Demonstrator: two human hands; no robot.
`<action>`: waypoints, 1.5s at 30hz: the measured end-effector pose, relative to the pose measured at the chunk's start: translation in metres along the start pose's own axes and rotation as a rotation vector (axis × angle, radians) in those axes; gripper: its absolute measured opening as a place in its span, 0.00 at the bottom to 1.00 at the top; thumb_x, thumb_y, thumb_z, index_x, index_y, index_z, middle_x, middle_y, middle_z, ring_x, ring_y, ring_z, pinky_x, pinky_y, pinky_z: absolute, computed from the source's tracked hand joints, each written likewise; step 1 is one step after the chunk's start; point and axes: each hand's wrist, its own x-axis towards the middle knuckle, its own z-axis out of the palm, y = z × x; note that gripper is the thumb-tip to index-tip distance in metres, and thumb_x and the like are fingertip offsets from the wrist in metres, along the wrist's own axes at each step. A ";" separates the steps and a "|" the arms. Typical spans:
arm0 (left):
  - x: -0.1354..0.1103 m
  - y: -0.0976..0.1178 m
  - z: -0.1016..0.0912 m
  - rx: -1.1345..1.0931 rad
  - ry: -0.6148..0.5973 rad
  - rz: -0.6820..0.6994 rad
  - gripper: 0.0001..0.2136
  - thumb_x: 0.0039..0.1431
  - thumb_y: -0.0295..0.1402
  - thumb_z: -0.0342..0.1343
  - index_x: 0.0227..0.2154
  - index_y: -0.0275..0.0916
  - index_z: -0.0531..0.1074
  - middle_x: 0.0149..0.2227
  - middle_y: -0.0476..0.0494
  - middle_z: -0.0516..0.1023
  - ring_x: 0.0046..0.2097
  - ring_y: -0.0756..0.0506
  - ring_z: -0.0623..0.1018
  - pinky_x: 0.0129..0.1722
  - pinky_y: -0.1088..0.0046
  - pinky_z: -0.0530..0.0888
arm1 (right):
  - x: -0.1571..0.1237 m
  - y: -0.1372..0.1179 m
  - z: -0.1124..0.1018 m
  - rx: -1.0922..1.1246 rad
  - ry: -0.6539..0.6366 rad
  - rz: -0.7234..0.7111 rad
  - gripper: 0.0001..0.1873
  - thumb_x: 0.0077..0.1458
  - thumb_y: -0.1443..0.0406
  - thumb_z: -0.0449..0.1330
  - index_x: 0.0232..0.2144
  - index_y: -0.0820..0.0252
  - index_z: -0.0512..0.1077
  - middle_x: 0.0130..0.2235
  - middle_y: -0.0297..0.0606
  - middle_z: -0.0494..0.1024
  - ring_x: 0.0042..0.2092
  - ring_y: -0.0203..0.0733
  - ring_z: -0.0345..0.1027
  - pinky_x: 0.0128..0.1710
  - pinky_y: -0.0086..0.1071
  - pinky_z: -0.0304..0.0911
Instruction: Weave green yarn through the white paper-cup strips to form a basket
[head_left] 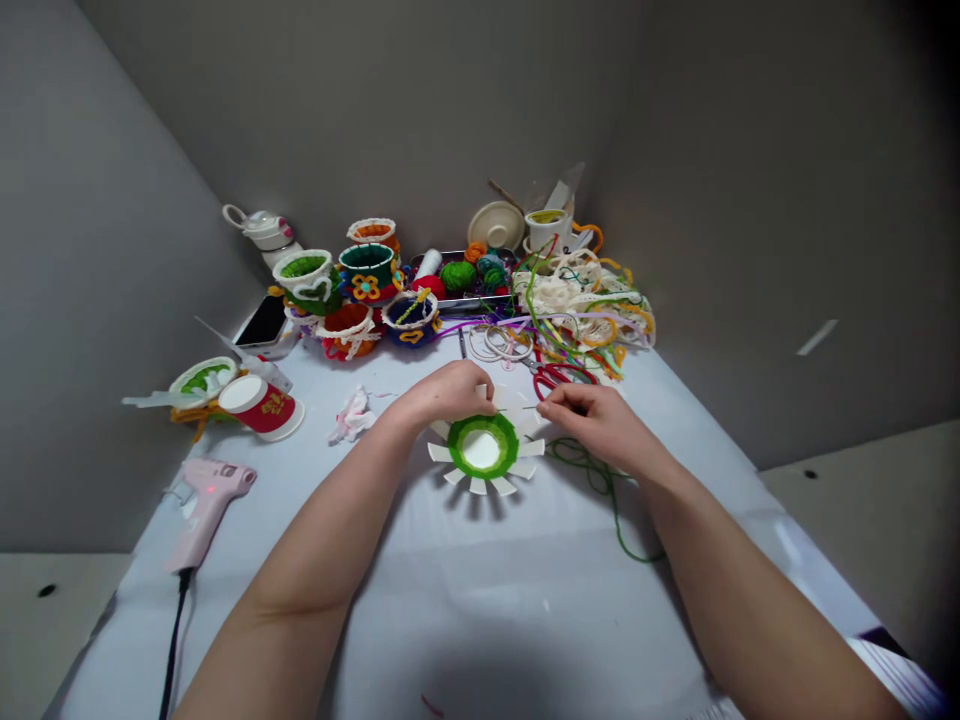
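Note:
A paper cup cut into white strips (438,453) splays out like a flower on the table, with green yarn (459,462) woven in a ring around its white base. At its far left edge my left hand (463,390) is closed on the strips. My right hand (596,418) pinches a thin dark strand, seemingly the green yarn, to the right of the cup; its fingertips stay apart from the cup. Loose green yarn (592,462) trails in loops below my right hand. Fingers of my left hand hide part of the far strips.
Left lie a pink glue gun (210,510) with a black cord, a red paper cup (264,405) and crumpled tissue (352,415). Yarn-covered pots (366,270), a tray of yarn balls (480,302) and a yarn heap (581,305) stand behind. Red-handled scissors (556,379) lie beyond my right hand.

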 end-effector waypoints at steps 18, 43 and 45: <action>0.001 -0.015 -0.009 0.033 -0.010 -0.067 0.10 0.46 0.38 0.57 0.28 0.37 0.75 0.28 0.47 0.75 0.32 0.48 0.71 0.29 0.75 0.62 | -0.003 0.002 0.004 -0.291 -0.122 -0.120 0.12 0.54 0.64 0.52 0.29 0.60 0.76 0.21 0.32 0.71 0.23 0.34 0.59 0.24 0.27 0.52; 0.003 -0.015 0.001 -0.059 -0.218 0.197 0.12 0.46 0.38 0.61 0.34 0.39 0.78 0.27 0.51 0.77 0.29 0.51 0.72 0.28 0.77 0.63 | -0.003 -0.001 0.033 -0.452 -0.263 -0.087 0.09 0.48 0.68 0.57 0.31 0.57 0.77 0.32 0.38 0.81 0.33 0.40 0.73 0.28 0.25 0.53; 0.004 -0.017 0.000 -0.069 -0.206 0.176 0.11 0.46 0.39 0.60 0.31 0.38 0.78 0.26 0.50 0.77 0.29 0.50 0.72 0.29 0.77 0.63 | -0.003 0.000 0.031 -0.442 -0.245 -0.075 0.10 0.49 0.69 0.56 0.32 0.57 0.77 0.32 0.38 0.81 0.32 0.39 0.73 0.28 0.25 0.54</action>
